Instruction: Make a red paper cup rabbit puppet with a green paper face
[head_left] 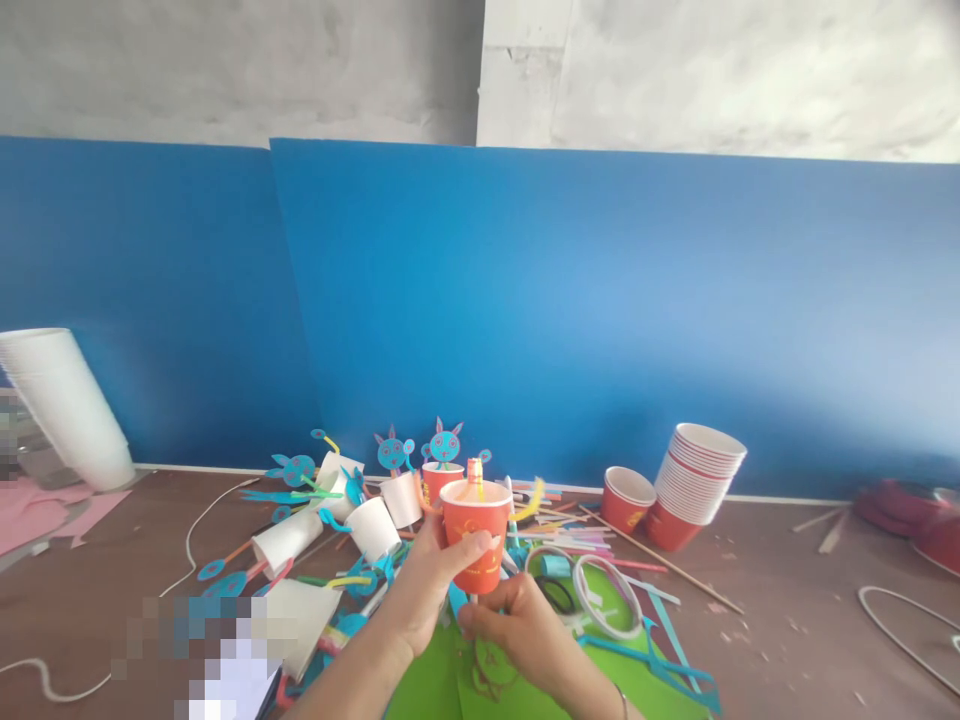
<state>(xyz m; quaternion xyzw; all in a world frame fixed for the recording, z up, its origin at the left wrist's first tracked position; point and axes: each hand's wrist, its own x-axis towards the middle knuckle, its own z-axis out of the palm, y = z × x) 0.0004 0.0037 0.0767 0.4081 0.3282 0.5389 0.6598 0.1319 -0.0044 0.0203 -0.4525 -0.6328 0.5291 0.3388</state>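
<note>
A red paper cup (478, 560) with a white rim is held upright by my left hand (429, 585), thumb across its front. Bent straw pieces stick out at its sides, a yellow one (531, 503) on the right and an orange one on the left. An orange patterned roll (475, 472) rises from the cup's mouth. Just below the base, my right hand (521, 622) pinches a thin pale stick (472, 598) that reaches up to the cup. Green paper (442, 680) lies beneath, with thin brownish loops on it.
Finished-looking cup figures with blue paper heads (391, 455) and white cups (375, 530) crowd the left. Tape rolls (607, 597), straws and a wooden stick (675, 565) lie right. Red cups (628, 497) and stacked cups (694, 475) stand behind, before a blue partition (562, 320).
</note>
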